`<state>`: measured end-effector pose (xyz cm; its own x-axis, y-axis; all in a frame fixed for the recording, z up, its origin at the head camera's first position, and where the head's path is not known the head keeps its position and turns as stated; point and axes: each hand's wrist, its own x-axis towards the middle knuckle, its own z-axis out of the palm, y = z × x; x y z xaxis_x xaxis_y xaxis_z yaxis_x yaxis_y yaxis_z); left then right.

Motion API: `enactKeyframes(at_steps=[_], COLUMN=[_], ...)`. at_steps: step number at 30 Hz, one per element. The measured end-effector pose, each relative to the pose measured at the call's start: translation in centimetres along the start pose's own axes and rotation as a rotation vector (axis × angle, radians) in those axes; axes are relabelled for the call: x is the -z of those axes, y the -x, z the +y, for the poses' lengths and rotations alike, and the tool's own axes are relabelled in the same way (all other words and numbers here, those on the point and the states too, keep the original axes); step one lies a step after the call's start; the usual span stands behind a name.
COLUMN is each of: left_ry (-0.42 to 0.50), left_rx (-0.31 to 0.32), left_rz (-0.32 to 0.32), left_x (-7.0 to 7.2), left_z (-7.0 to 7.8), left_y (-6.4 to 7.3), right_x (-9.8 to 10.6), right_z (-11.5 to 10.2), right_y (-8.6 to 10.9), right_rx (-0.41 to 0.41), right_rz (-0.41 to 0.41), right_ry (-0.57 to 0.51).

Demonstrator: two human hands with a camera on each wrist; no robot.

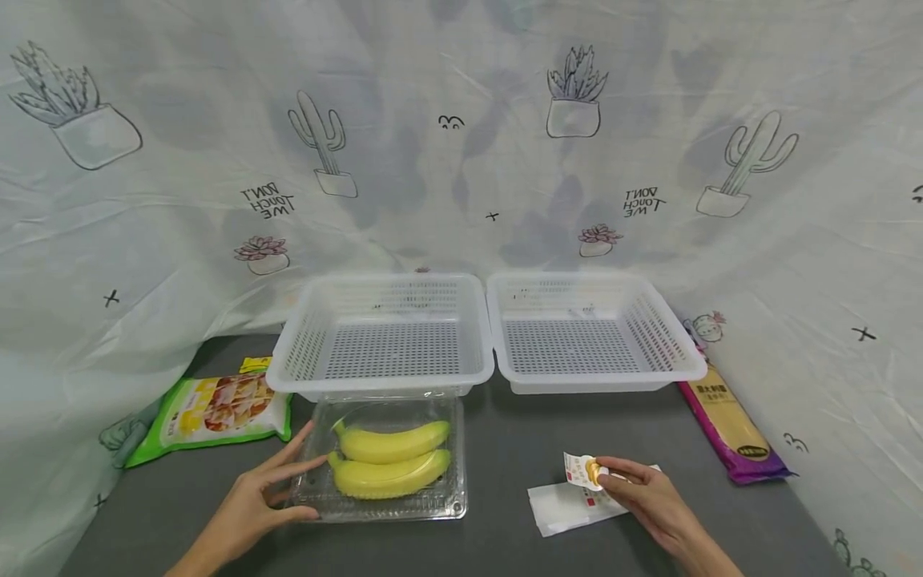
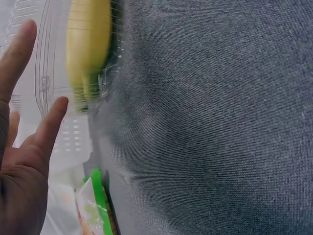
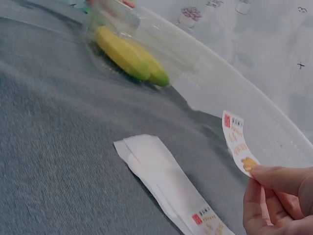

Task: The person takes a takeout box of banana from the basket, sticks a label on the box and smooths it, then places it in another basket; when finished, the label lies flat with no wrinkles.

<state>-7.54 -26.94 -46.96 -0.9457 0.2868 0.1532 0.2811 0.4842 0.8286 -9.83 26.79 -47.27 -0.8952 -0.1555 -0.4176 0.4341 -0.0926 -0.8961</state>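
Observation:
My right hand (image 1: 652,501) pinches a small white sticker label (image 1: 582,470) printed with a banana picture and red and orange marks; the right wrist view shows the label (image 3: 234,139) curling up from thumb and forefinger. Below it on the table lies a white strip of label backing (image 1: 558,509) with another label on it. My left hand (image 1: 252,501), fingers spread and fairly straight, rests at the left side of a clear plastic clamshell box (image 1: 461,481). Two yellow bananas (image 1: 392,461) with greenish ends lie inside the box, whose lid looks closed.
Two white perforated baskets (image 1: 382,383) (image 1: 606,377) stand side by side behind the box. A green-edged food bag (image 1: 223,409) lies at the left, and a purple packet of pasta (image 1: 731,425) at the right. A patterned curtain (image 1: 461,160) hangs behind the dark table.

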Motion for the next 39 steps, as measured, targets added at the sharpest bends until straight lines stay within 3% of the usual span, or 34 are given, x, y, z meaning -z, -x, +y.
enactKeyframes(at_steps=[4, 9, 18, 26, 39], left_ry=[0.011, 0.007, -0.023, -0.058, -0.028], left_rx=[-0.014, 0.015, 0.037, 0.034, 0.042], left_rz=[0.004, 0.015, 0.031, 0.023, 0.018], left_x=[0.2, 0.3, 0.1, 0.0, -0.1], left_z=[0.0, 0.1, 0.3, 0.7, 1.0], left_y=[0.0, -0.2, -0.2, -0.1, -0.1], right_x=[-0.8, -2.2, -4.4, -6.7, -10.6], right_z=[-0.4, -1.0, -2.9, -4.0, -5.1], right_y=[0.0, -0.1, -0.2, 0.2, -0.6], right_rx=[0.004, 0.012, 0.058, 0.073, 0.115], right_rz=[0.031, 0.073, -0.018, -0.045, -0.124], right_ry=[-0.009, 0.030, 0.049, 0.032, 0.001])
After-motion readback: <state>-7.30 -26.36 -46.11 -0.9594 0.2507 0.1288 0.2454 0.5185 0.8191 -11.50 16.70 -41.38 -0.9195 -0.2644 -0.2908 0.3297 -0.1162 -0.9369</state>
